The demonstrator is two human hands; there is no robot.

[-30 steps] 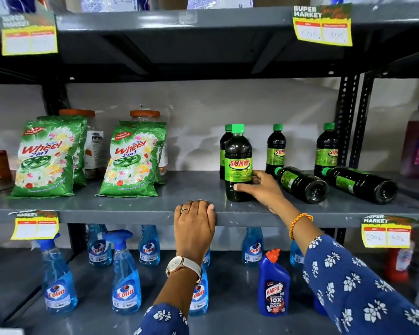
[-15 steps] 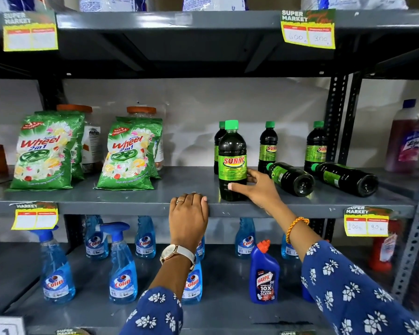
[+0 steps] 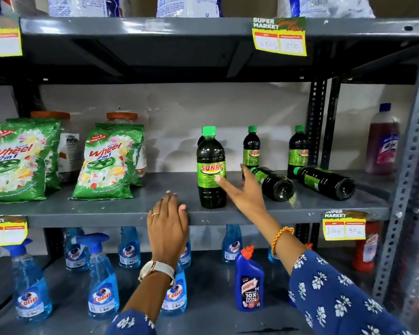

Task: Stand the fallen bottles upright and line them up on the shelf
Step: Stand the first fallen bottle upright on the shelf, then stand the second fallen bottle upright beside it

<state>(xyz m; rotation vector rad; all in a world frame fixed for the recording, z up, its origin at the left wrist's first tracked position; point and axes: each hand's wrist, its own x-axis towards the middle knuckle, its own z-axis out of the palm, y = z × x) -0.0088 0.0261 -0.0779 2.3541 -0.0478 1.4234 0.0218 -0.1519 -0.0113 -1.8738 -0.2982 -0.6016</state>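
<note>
A dark Sunny bottle with a green cap (image 3: 211, 170) stands upright near the front of the grey middle shelf (image 3: 107, 215), with another bottle hidden mostly behind it. Two more stand upright at the back (image 3: 251, 151) (image 3: 298, 151). Two bottles lie on their sides, bases toward me: one (image 3: 275, 183) just right of my right hand, one (image 3: 325, 181) further right. My right hand (image 3: 246, 189) is open, fingers spread, a fingertip just touching the front bottle's label. My left hand (image 3: 167, 226) rests flat on the shelf's front edge.
Green Wheel detergent bags (image 3: 107, 163) and orange-lidded jars fill the shelf's left half. A purple bottle (image 3: 382, 143) stands past the upright post at right. Blue Colin sprayers (image 3: 103, 284) and a Harpic bottle (image 3: 249, 284) stand on the shelf below. Price tags hang from the shelf edges.
My right hand has let go of the base of the front upright bottle and lifted with its fingers spread. The view has shifted right and down. My left hand stays on the shelf edge.
</note>
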